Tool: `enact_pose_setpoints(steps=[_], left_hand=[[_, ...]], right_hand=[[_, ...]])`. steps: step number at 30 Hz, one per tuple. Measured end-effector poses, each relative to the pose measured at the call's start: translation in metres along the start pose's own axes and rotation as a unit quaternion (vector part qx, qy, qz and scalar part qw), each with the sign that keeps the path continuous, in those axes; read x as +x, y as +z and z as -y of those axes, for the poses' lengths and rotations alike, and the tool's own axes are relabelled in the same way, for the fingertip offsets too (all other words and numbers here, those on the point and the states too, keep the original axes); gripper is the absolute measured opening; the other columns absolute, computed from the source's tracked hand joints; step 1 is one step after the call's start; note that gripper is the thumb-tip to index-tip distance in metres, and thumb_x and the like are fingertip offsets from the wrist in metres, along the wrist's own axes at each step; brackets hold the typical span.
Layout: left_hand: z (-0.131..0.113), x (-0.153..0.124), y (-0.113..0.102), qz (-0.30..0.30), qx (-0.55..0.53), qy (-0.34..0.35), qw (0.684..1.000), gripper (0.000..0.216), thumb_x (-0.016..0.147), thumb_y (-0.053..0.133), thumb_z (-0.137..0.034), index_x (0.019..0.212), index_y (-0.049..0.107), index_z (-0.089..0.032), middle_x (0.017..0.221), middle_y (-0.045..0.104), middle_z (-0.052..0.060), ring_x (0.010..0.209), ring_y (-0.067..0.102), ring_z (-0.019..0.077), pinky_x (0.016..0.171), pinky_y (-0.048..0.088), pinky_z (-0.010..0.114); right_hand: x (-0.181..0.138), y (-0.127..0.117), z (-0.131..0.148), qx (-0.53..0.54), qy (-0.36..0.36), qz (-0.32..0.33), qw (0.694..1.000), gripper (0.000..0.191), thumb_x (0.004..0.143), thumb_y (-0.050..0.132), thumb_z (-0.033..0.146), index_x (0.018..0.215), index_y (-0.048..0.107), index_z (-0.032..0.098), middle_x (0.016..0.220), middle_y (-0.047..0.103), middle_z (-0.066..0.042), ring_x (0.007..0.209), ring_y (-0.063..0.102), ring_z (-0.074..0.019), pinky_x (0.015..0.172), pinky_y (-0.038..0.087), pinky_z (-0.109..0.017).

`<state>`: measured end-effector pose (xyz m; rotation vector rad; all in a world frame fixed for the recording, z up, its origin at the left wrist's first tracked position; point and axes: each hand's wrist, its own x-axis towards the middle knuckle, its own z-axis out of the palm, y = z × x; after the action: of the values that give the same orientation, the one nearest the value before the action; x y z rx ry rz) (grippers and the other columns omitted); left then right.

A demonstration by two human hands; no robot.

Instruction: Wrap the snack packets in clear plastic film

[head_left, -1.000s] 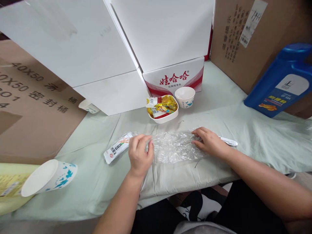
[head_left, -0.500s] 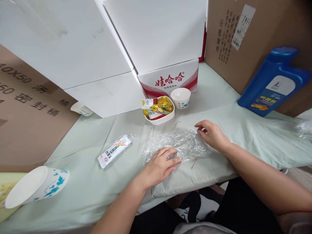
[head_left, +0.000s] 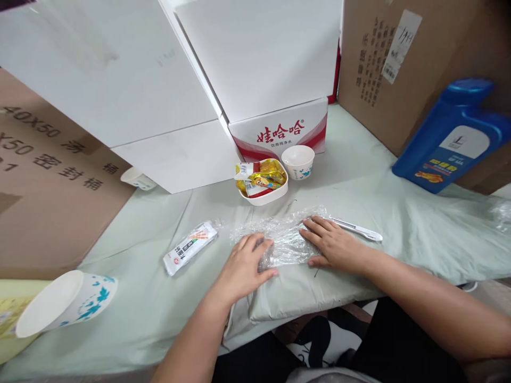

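Note:
A crinkled sheet of clear plastic wrap (head_left: 285, 242) lies on the cloth-covered table before me. My left hand (head_left: 244, 266) rests on its left end, palm down with fingers spread. On its right part lies my right hand (head_left: 333, 242), flat with fingers stretched out. A white utility knife (head_left: 357, 229) lies just beyond my right hand, its left end close to the fingers. To the left of the wrap is a white packet with dark lettering (head_left: 190, 247). Behind the wrap stands a white tray (head_left: 265, 199) holding yellow and red snack packets (head_left: 263, 178).
A paper bowl (head_left: 297, 162) stands beside the tray, before stacked white cartons (head_left: 275, 58). Another paper cup (head_left: 67, 303) is at the near left. A blue bottle (head_left: 449, 138) stands right, by a brown box (head_left: 371, 53). Another brown box (head_left: 51, 186) stands left.
My right hand has moved left and flattened onto the wrap, uncovering the utility knife. My left hand has shifted slightly left with its fingers spread. The view has moved a little.

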<state>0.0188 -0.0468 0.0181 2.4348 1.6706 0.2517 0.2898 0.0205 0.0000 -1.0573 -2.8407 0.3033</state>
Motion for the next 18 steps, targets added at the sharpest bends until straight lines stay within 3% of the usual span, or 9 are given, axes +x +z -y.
enact_pose_setpoints(steps=[3,6,11,14,18], left_hand=[[0.016,-0.004,-0.006,-0.003,0.019,-0.053,0.998,0.069,0.069,0.079,-0.042,0.13,0.053,-0.023,0.136,0.048,0.012,0.129,0.041,0.0353,0.105,0.04,0.054],[0.018,-0.006,-0.012,-0.019,0.025,-0.042,0.999,0.067,0.067,0.081,-0.04,0.125,0.054,-0.022,0.138,0.044,0.012,0.132,0.036,0.0361,0.107,0.037,0.053],[0.004,-0.008,-0.021,0.013,0.011,-0.003,1.0,0.019,0.073,0.068,-0.018,0.089,0.059,-0.02,0.101,0.057,0.005,0.103,0.052,0.025,0.091,0.046,0.041],[0.01,-0.009,-0.022,0.032,0.017,-0.016,0.999,0.017,0.072,0.054,-0.006,0.08,0.056,-0.02,0.092,0.058,0.004,0.094,0.053,0.023,0.085,0.046,0.038],[0.028,-0.01,-0.022,0.008,0.029,-0.048,0.998,0.021,0.069,0.046,-0.001,0.074,0.055,-0.02,0.091,0.06,0.005,0.093,0.054,0.0234,0.083,0.045,0.037]], right_hand=[[-0.003,0.0,-0.006,0.017,-0.026,-0.013,0.999,0.085,0.079,0.06,0.066,0.143,0.045,0.012,0.152,0.035,-0.021,0.143,0.023,-0.0402,0.11,0.031,-0.057],[-0.008,-0.01,-0.01,0.038,-0.07,-0.042,0.996,0.084,0.074,0.068,0.065,0.139,0.05,0.013,0.147,0.041,-0.021,0.138,0.031,-0.0388,0.108,0.034,-0.054],[-0.012,-0.03,-0.014,0.064,-0.114,-0.021,0.991,0.032,0.078,0.073,0.034,0.105,0.066,0.018,0.107,0.062,-0.011,0.102,0.055,-0.0258,0.089,0.047,-0.039],[-0.014,-0.032,-0.015,0.065,-0.116,0.002,0.991,0.006,0.081,0.065,0.02,0.088,0.066,0.019,0.089,0.062,-0.007,0.088,0.056,-0.022,0.08,0.047,-0.035],[-0.012,-0.024,-0.016,0.039,-0.109,-0.013,0.993,0.018,0.08,0.051,0.006,0.084,0.064,0.018,0.086,0.062,-0.007,0.086,0.055,-0.0213,0.079,0.045,-0.034]])
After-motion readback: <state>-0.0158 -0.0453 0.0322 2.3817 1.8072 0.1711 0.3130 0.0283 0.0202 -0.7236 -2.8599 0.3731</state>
